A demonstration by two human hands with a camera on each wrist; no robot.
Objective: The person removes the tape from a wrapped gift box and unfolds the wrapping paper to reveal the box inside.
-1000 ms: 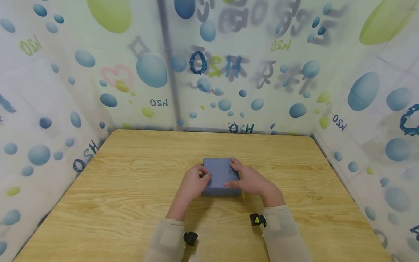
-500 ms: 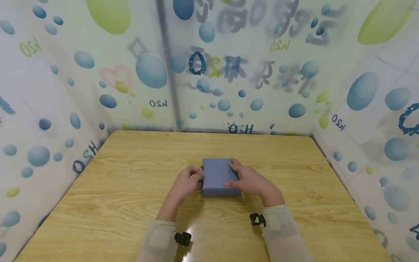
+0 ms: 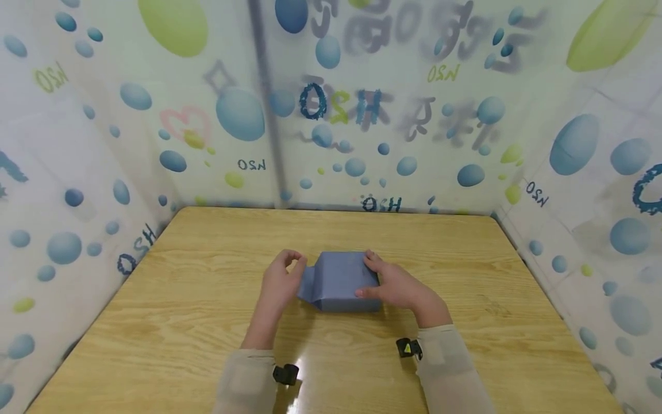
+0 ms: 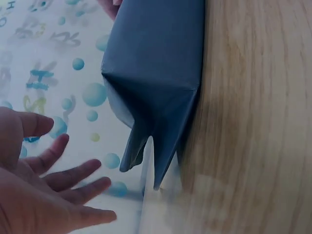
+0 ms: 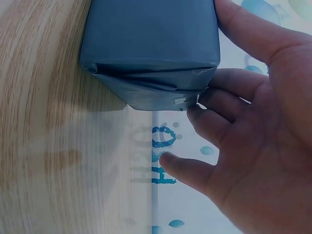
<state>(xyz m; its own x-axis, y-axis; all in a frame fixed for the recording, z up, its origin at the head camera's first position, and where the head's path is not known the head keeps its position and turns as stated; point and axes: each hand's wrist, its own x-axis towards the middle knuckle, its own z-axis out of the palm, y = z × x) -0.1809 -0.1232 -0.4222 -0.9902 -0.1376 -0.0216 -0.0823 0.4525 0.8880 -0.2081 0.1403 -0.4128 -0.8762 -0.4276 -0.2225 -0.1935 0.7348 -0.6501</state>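
A box wrapped in blue-grey paper [image 3: 341,282] lies on the wooden table. At its left end the paper stands out unfolded as a loose flap [image 3: 307,284]; the left wrist view shows this end paper [image 4: 161,117] creased inward, with two points sticking out. My left hand [image 3: 281,279] is beside the flap, and in the left wrist view its fingers are spread, holding nothing. My right hand [image 3: 395,284] holds the box's right end, thumb on top and fingers round the end. That end's paper [image 5: 156,85] is folded over, with a small shiny patch [image 5: 180,101].
The pale wood-grain table [image 3: 207,322] reaches back to a wall covering [image 3: 331,161] printed with blue and green drops. Side walls [image 3: 62,230] with the same print flank it. A small black camera [image 3: 285,375] is on the left wrist, another camera [image 3: 408,347] on the right.
My left hand has moved left, away from the box's end, and the paper flap there has opened outward. The right hand has stayed in place on the box.
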